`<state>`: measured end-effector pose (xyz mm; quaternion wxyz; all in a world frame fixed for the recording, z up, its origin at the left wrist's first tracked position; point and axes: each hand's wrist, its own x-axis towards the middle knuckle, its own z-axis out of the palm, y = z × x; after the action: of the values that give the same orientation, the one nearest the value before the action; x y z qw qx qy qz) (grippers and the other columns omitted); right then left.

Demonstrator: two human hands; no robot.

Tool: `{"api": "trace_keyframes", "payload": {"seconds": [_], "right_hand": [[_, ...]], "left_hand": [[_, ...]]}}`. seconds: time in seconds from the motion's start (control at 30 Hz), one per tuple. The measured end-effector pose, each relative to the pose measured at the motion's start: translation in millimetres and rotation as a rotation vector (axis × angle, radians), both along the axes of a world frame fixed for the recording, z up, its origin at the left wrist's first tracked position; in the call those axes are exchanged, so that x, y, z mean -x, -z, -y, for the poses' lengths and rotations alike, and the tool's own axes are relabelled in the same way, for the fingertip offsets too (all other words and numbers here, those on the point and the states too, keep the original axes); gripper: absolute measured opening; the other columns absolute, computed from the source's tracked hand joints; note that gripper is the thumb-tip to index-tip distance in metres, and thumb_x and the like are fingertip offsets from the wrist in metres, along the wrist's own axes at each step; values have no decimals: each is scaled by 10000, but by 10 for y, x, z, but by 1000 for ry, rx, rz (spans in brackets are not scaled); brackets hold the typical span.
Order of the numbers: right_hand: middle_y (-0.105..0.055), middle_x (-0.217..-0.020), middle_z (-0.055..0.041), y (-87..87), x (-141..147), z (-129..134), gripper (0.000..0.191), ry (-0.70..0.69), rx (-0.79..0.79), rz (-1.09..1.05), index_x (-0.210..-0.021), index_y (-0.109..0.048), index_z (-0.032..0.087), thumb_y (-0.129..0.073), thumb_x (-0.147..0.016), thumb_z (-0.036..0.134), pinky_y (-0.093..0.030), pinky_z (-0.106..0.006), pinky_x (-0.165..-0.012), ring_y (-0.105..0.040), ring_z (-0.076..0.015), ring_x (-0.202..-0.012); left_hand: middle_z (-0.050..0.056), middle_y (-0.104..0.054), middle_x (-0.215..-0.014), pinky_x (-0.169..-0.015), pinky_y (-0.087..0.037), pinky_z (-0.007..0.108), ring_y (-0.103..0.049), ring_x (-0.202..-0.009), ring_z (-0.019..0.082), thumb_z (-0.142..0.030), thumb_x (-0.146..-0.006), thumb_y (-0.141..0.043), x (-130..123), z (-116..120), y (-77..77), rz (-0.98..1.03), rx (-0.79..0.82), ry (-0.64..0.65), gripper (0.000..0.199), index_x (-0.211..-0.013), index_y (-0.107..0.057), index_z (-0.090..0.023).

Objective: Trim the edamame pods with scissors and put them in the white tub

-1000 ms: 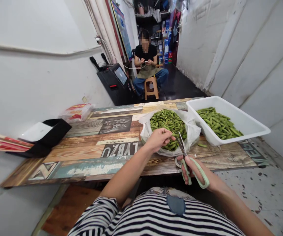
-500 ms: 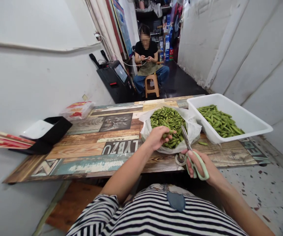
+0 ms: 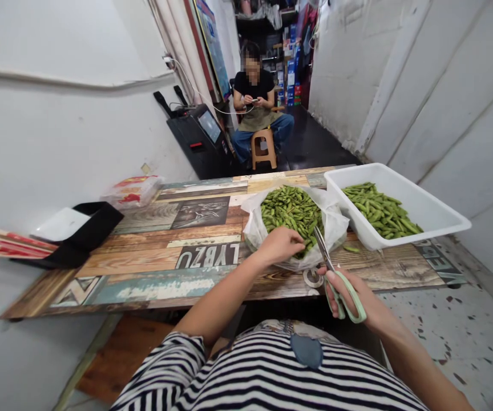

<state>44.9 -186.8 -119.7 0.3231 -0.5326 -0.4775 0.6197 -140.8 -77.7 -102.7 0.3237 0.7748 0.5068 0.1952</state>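
Clearly lettered table (image 3: pixel 212 234): one dark patch (image 3: pixel 207 257) bears large pale letters, Z, B and Y among them; a G-like letter (image 3: pixel 314 278) shows just below the bag.
Left corner: a large letter (image 3: pixel 77 292), Z or N by the angle.
Right corner: pale letters on dark (image 3: pixel 440 261), partly cut off by the tray, so the word cannot be read whole.
Packet (image 3: pixel 130 191): clear wrap with red print, too blurred to read, by the wall.
Machine (image 3: pixel 195 142): black, its lit screen (image 3: pixel 209 125) too small to make out.
Poster (image 3: pixel 213 43): blue, seen edge-on, illegible.
Boxes (image 3: pixel 290 77): blue and red, stacked at the back, labels unreadable.
Pods (image 3: pixel 291 208): green, heaped in the open white bag (image 3: pixel 253 228); more fill the white tray (image 3: pixel 435 217) beside it; one loose pod (image 3: pixel 351 249) lies between them, near the bag.
Left hand (image 3: pixel 283 246): fingers (image 3: pixel 299 249) drawn close together at the heap's near edge, hiding some pods; whether they grip one, I cannot tell.
Right hand (image 3: pixel 353 288): fingers wrapped around the green handles of the scissors (image 3: pixel 327 264), blades up over the bag's rim.
Black holder (image 3: pixel 101 222): red-printed sticks (image 3: pixel 15 245) jut out leftward.
Stool (image 3: pixel 263 149): beyond the table, before a seated person (image 3: pixel 250 85).
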Motion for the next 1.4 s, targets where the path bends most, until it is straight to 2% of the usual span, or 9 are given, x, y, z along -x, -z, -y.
{"api": "trace_keyframes", "payload": {"seconds": [0.1, 0.27, 0.47, 0.6, 0.7, 0.83, 1.03, 1.23, 1.4], "right_hand": [[-523, -617, 27, -18, -10, -14, 488, -77, -58, 37, -1060, -533, 168, -486, -817, 588, -467, -268, -494, -521, -130, -501], [-499, -535, 45, -109, 9, -75, 475, -201, -147, 176, -1072, -541, 150, -453, -846, 559, -427, -245, -484, -502, -122, -473], [-397, -427, 89, -97, 55, -120, 393, -170, -134, 181, -793, -542, 181, -480, -826, 568, -312, -189, -328, -379, -71, -313], [-423, -454, 85, -22, 62, -112, 404, -103, -93, 107, -841, -540, 182, -502, -809, 583, -323, -197, -322, -397, -78, -316], [-516, -542, 48, -2, 76, -90, 472, -91, -43, -27, -947, -530, 173, -446, -824, 621, -428, -241, -434, -505, -112, -418], [-540, -588, 33, -11, 97, -69, 535, -75, -6, -154, -1043, -502, 162, -428, -820, 644, -457, -279, -479, -527, -133, -454], [-477, -454, 63, -93, 130, -59, 456, -72, -47, -17, -872, -513, 176, -448, -820, 623, -397, -225, -376, -463, -103, -352], [-411, -422, 84, -63, 179, -70, 448, 12, 22, 66, -727, -482, 190, -496, -770, 636, -354, -209, -289, -399, -82, -284], [-473, -504, 69, -48, 84, -60, 430, 47, 8, -76, -907, -508, 186, -512, -794, 601, -403, -212, -346, -443, -86, -361]], "left_hand": [[43, -698, -788, -660, -409, 223, -582, -702, 136, -328, -740, -601, 100, -52, -94, 205, 90, -18, 267, -867, -730, -131], [-22, -536, -499, -472, -286, 197, -392, -469, 65, -387, -696, -650, 161, -21, -191, 295, 282, 25, 309, -807, -725, -108], [-73, -349, -404, -397, -112, 207, -216, -377, 21, -391, -629, -725, 205, -30, -182, 453, 593, 47, 316, -729, -660, -99], [-26, -502, -521, -384, -102, 180, -284, -378, 5, -300, -618, -728, 204, -61, -182, 730, 775, -7, 268, -697, -558, -108], [37, -612, -661, -378, -109, 154, -329, -401, -3, -228, -634, -699, 135, -35, -172, 891, 769, -45, 238, -734, -517, -113], [51, -630, -663, -370, -138, 142, -353, -407, -1, -205, -655, -685, 41, 34, -152, 914, 690, -88, 227, -705, -480, -120], [31, -613, -603, -369, -172, 143, -360, -392, 3, -178, -663, -673, 29, 58, -162, 864, 654, -108, 207, -692, -476, -121], [2, -553, -593, -357, -138, 120, -374, -400, 9, -138, -675, -635, 41, -14, -129, 1030, 758, -160, 159, -747, -493, -127], [-9, -492, -606, -341, -210, 113, -393, -432, 16, -270, -757, -604, 40, -134, -157, 1249, 931, -259, 208, -683, -464, -135]]}}
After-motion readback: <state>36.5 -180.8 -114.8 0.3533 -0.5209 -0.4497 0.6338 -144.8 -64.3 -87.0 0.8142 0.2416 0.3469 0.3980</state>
